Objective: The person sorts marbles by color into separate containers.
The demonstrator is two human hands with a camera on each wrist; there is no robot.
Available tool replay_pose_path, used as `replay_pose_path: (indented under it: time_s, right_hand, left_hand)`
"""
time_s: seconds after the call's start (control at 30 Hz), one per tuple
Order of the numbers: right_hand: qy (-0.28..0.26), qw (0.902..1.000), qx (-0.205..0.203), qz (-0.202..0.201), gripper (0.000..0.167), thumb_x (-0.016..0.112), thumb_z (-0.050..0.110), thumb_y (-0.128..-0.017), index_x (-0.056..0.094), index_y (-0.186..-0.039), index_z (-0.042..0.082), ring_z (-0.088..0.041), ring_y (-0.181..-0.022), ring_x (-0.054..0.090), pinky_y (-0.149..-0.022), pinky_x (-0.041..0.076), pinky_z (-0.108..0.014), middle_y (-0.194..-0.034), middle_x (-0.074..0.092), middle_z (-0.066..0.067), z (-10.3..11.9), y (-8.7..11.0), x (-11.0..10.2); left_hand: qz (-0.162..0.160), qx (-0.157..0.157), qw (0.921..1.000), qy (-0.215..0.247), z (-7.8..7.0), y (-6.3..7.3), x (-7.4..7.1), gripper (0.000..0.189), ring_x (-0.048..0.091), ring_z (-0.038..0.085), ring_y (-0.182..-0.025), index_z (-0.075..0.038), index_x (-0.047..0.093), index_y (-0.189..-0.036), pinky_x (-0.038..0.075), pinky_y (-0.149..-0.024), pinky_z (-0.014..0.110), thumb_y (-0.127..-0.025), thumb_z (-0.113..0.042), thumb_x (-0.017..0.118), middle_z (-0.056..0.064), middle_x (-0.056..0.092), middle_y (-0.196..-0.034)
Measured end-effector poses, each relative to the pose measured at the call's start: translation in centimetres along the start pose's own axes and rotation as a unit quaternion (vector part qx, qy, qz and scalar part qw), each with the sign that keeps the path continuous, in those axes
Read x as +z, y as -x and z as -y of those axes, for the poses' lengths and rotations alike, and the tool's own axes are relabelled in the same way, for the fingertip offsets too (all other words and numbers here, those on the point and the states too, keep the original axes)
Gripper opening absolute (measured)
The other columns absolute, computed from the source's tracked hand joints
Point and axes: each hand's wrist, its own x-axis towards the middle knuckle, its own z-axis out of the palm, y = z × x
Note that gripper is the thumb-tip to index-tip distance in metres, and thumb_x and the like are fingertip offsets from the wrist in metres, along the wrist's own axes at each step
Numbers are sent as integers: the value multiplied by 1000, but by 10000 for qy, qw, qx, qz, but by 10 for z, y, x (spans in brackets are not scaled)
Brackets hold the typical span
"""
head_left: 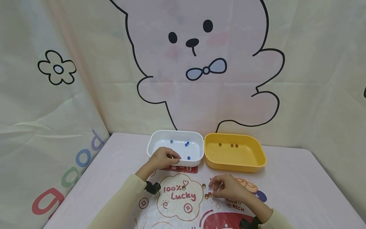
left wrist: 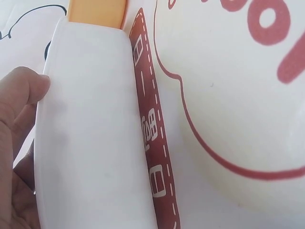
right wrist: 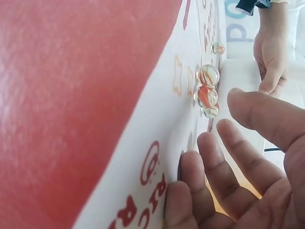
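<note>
My left hand (head_left: 164, 158) hangs over the front rim of a white tray (head_left: 152, 137), fingers bent down inside it. In the left wrist view the thumb (left wrist: 33, 85) is at the rim and the tray wall hides part of the fingers; no marble shows in them. Several blue marbles (head_left: 188, 157) lie in that tray. My right hand (head_left: 228, 189) is low over the table, fingers loosely spread and holding nothing. Beside its fingertips lie amber marbles (head_left: 206, 196), seen in the right wrist view as clear glass marbles (right wrist: 207, 96) with orange swirls. Another marble (head_left: 183, 187) lies farther left.
A yellow tray (head_left: 258, 156) stands right beside the white one and has three amber marbles (head_left: 232, 145) in it. The trays stand at the back of a table (head_left: 297, 190) with a printed mat (head_left: 180, 211). A cloth backdrop (head_left: 308, 79) rises behind.
</note>
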Motion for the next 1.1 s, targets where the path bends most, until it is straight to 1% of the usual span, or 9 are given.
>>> replay_pose_path:
  time_s: [0.13, 0.3, 0.47, 0.63, 0.97, 1.1]
  right_hand:
    - [-6, 9999, 108, 38, 21, 78, 17, -76, 70, -95, 14, -12, -70, 52, -60, 43, -22, -79, 63, 3, 0, 0, 3]
    - [192, 9996, 187, 42, 21, 80, 18, -74, 71, -93, 19, -13, -73, 50, -63, 40, -23, -78, 62, 5, 1, 0, 6]
    - [258, 9993, 270, 23, 21, 81, 19, -73, 71, -91, 20, -13, -74, 49, -65, 38, -23, -77, 61, 6, 3, -1, 8]
    - [362, 9989, 311, 36, 20, 82, 20, -73, 71, -90, 22, -13, -73, 49, -65, 37, -24, -76, 60, 6, 4, -2, 9]
    - [616, 9970, 474, 55, 15, 81, 22, -73, 70, -82, 27, -13, -74, 48, -66, 35, -28, -76, 58, 9, 4, -5, 12]
    - [572, 9970, 522, 71, 14, 80, 21, -74, 69, -80, 27, -14, -75, 48, -67, 35, -28, -76, 59, 9, 3, -6, 12]
  left_hand:
    - [3, -36, 10000, 27, 0, 0, 0, 7, 57, 13, -80, -26, 77, -87, 47, -72, 28, -81, -29, 76, -9, 71, -88]
    - [11, -95, 9999, 53, 0, 1, 0, 7, 58, 13, -80, -26, 77, -87, 47, -72, 28, -81, -29, 76, -9, 71, -88]
    - [41, -105, 9999, 90, 0, 1, 0, 8, 57, 14, -82, -26, 77, -88, 47, -73, 29, -81, -29, 76, -8, 72, -89]
    - [26, -171, 9998, 87, 0, 2, 0, 7, 58, 14, -82, -28, 76, -87, 47, -73, 29, -81, -30, 76, -9, 71, -89]
    - [44, -186, 9997, 145, -2, 1, -1, 8, 57, 15, -83, -25, 77, -88, 47, -72, 30, -81, -29, 76, -9, 71, -88]
    - [49, -165, 9998, 130, -2, 1, -2, 9, 57, 15, -82, -25, 77, -88, 47, -72, 30, -80, -29, 76, -9, 71, -88]
